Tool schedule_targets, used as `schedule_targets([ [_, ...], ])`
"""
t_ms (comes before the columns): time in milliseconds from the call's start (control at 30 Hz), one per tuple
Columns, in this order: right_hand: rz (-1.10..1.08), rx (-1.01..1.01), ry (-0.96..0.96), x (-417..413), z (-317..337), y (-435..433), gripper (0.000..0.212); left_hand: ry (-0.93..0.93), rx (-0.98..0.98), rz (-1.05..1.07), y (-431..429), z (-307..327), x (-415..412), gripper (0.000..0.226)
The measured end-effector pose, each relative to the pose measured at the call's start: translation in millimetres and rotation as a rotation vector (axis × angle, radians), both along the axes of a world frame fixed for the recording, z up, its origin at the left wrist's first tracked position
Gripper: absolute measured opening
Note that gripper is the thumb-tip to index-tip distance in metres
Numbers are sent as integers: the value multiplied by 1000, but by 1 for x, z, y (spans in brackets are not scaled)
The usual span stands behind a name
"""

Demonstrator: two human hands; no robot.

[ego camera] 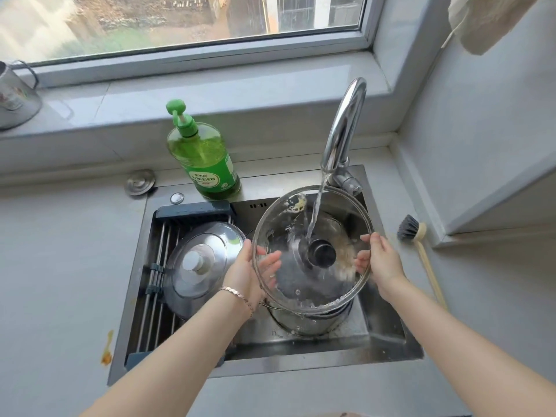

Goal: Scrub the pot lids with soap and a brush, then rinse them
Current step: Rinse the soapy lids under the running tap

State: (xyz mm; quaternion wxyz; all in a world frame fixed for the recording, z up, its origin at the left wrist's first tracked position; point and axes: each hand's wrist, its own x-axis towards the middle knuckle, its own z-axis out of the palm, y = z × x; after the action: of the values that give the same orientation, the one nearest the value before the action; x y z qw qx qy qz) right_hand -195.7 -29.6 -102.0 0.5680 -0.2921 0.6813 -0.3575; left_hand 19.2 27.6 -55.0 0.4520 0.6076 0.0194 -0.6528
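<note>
We hold the glass lid [313, 284] tilted over the sink [388, 335], under the running tap [346, 124]. Left hand [245, 273] grips its left rim, right hand [383, 261] its right rim. Steel lid [198, 263] lies on the rack [155, 273]. Green soap bottle [204, 158]: label characters unreadable.

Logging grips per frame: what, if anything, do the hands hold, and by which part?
The left hand and right hand hold the glass lid by opposite sides of its rim.
</note>
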Motion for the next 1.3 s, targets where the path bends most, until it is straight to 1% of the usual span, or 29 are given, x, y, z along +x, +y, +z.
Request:
schedule_targets([
  [100,-52,194,-103,11,-20,6,31,-136,-31,-146,-5,14,2,30],
  [200,-50,359,-139,25,-29,18,33,-136,-57,-200,-11,28,2,22],
  [267,1,424,-108,33,-31,26,43,-161,-66,-213,-14,34,3,18],
  [300,27,445,-90,36,-29,30,44,-177,-67,-209,-15,37,5,17],
  [400,90,468,-40,39,-29,35,37,-193,-33,-182,-18,40,10,17],
  [467,119,472,20,37,-31,36,43,-154,12,-162,-17,39,13,20],
  [533,132,479,66,31,-33,37,42,-104,54,-144,-13,36,14,28],
  [600,153,494,110,23,-35,37,39,-92,86,-135,-9,30,12,37],
  [800,150,511,212,-5,-35,44,40,-47,132,-168,0,20,-8,34],
  [933,118,489,241,-24,-31,44,40,2,159,-189,1,18,-23,24],
  [1067,82,394,272,-32,-28,41,36,32,158,-168,-1,14,-26,25],
  [1167,90,227,308,-26,-18,33,37,21,170,-130,0,5,-15,24],
  [1300,203,-43,408,0,5,11,41,-5,167,-27,2,-7,7,24],
])
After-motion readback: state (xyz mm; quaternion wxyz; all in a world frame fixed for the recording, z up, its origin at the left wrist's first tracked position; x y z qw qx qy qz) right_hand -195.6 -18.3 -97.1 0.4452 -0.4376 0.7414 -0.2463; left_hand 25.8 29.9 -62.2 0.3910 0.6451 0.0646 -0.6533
